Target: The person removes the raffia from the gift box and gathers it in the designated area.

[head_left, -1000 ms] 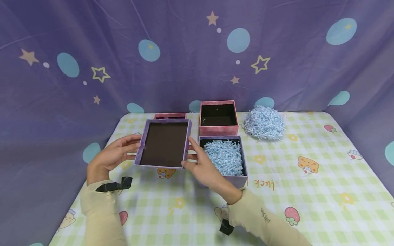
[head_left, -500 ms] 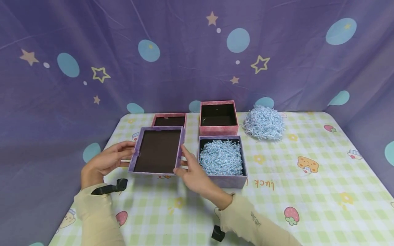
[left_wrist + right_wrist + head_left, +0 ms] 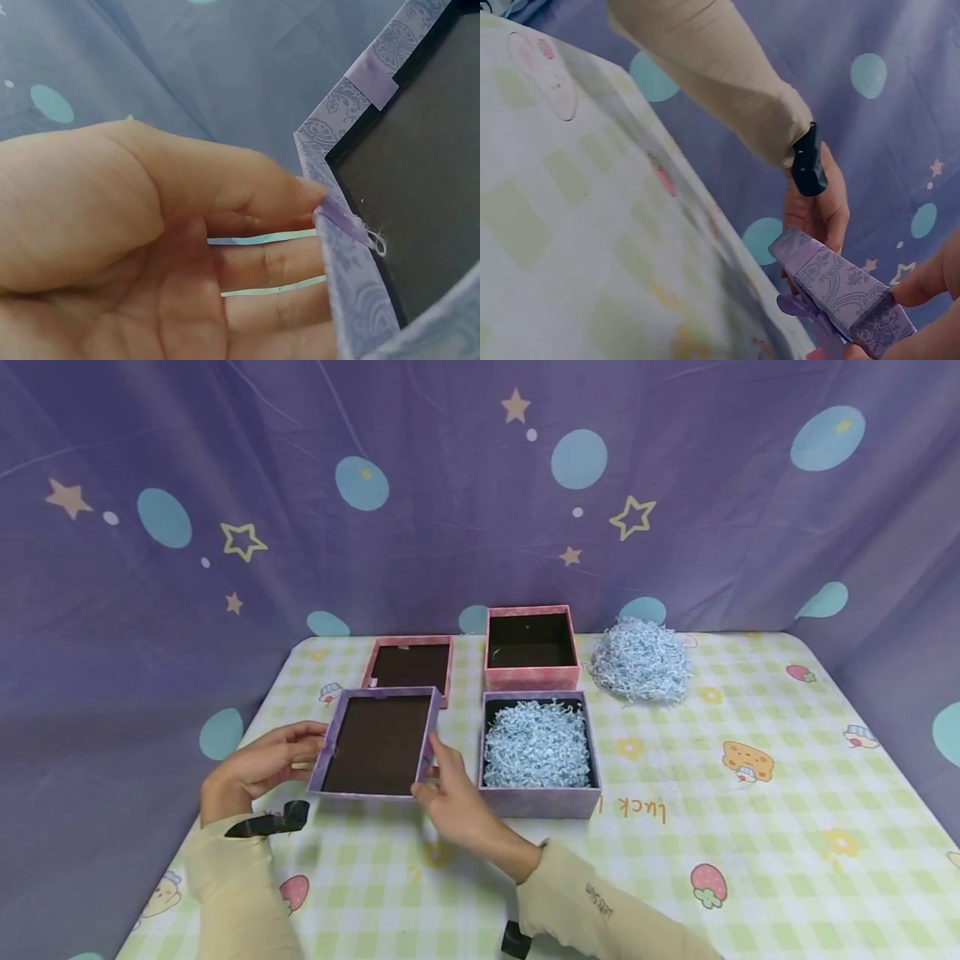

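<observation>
A shallow, rectangular purple paisley-print lid point(image 3: 378, 745), dark inside, is held mid-left in the head view, its side edges pinched by a half-closed left hand point(image 3: 257, 768) and right hand point(image 3: 456, 803). Crinkly blue shredded filler point(image 3: 536, 747) is packed in a matching box point(image 3: 540, 803) nearby; plenty of green-checked cloth point(image 3: 780, 893) is visible lower right.

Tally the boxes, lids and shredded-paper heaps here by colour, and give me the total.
Pink: 2 (pink box, pink lid)
Purple: 2 (purple box, purple lid)
Light blue: 2 (loose heap, boxed heap)
Total: 6
</observation>
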Action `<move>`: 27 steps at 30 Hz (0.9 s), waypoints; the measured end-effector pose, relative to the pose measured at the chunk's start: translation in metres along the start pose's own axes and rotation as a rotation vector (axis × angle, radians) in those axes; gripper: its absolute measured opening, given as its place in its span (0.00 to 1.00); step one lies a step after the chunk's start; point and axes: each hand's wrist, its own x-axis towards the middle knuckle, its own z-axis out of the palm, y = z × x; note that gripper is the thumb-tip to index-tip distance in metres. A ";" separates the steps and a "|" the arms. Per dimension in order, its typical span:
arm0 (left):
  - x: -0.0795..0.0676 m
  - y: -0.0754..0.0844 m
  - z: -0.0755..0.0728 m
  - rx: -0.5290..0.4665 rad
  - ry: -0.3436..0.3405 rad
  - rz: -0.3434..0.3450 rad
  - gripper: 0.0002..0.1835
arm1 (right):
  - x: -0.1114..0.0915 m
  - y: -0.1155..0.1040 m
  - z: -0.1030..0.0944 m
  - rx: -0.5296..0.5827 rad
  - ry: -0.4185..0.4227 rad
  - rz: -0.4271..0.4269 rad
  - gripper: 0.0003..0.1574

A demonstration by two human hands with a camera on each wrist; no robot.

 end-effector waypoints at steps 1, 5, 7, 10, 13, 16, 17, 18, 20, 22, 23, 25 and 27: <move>0.001 -0.003 -0.001 -0.004 -0.001 -0.003 0.18 | 0.000 0.001 0.001 -0.006 0.001 0.004 0.45; 0.003 -0.011 -0.003 -0.001 -0.012 -0.013 0.19 | 0.000 0.005 0.005 -0.030 0.003 0.028 0.46; 0.004 -0.015 -0.003 0.012 -0.003 -0.027 0.20 | 0.001 0.008 0.006 -0.046 0.000 0.040 0.46; 0.005 -0.019 -0.002 0.051 0.009 -0.048 0.22 | 0.004 0.014 0.008 -0.054 -0.004 0.052 0.47; 0.007 -0.022 -0.001 0.072 0.035 -0.079 0.22 | 0.007 0.019 0.010 -0.062 0.009 0.051 0.48; 0.009 -0.024 0.000 0.077 0.039 -0.088 0.24 | 0.009 0.023 0.011 -0.065 0.031 0.040 0.47; 0.009 -0.025 0.000 0.076 0.041 -0.092 0.24 | 0.010 0.024 0.011 -0.068 0.037 0.042 0.47; 0.010 -0.025 0.000 0.077 0.039 -0.090 0.24 | 0.011 0.025 0.012 -0.072 0.042 0.044 0.46; 0.010 -0.026 0.001 0.078 0.036 -0.091 0.25 | 0.012 0.026 0.012 -0.072 0.046 0.044 0.46; 0.010 -0.027 0.000 0.080 0.038 -0.094 0.26 | 0.013 0.028 0.012 -0.067 0.046 0.045 0.45; 0.011 -0.027 0.000 0.081 0.038 -0.094 0.27 | 0.014 0.028 0.012 -0.064 0.046 0.047 0.45; 0.010 -0.028 0.000 0.087 0.041 -0.098 0.28 | 0.016 0.030 0.011 -0.052 0.041 0.045 0.45; 0.010 -0.028 0.000 0.092 0.047 -0.102 0.28 | 0.017 0.031 0.011 -0.042 0.033 0.039 0.44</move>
